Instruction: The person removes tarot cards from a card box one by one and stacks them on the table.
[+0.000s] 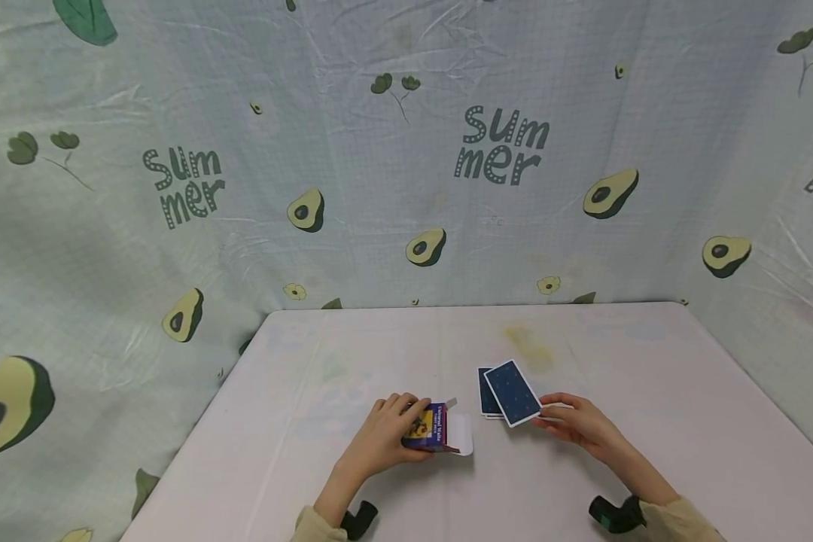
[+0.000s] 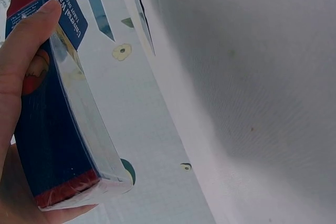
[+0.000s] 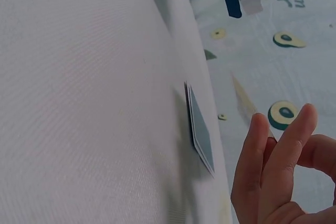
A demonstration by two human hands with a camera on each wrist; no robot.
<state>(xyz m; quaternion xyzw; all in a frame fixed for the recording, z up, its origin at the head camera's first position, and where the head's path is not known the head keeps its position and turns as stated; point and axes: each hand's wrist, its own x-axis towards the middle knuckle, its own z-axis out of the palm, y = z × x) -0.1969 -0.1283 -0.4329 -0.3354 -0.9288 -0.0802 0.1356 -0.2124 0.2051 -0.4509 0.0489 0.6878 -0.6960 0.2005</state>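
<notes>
My left hand grips a tarot card box, fingers over its top and thumb along the near side. The box is blue and purple, reads "Universal Waite Tarot Deck", and its end flap stands open to the right; in the left wrist view the box shows a red lower edge. My right hand pinches a blue-backed tarot card by its lower right edge, tilted above the table. Below and left of it, a small stack of cards lies face down, partly hidden by the held card. The stack appears edge-on in the right wrist view.
A white-covered table carries a yellowish stain behind the cards. A pale curtain printed with avocados and "summer" hangs at the back and both sides. Black wrist devices are worn on both arms.
</notes>
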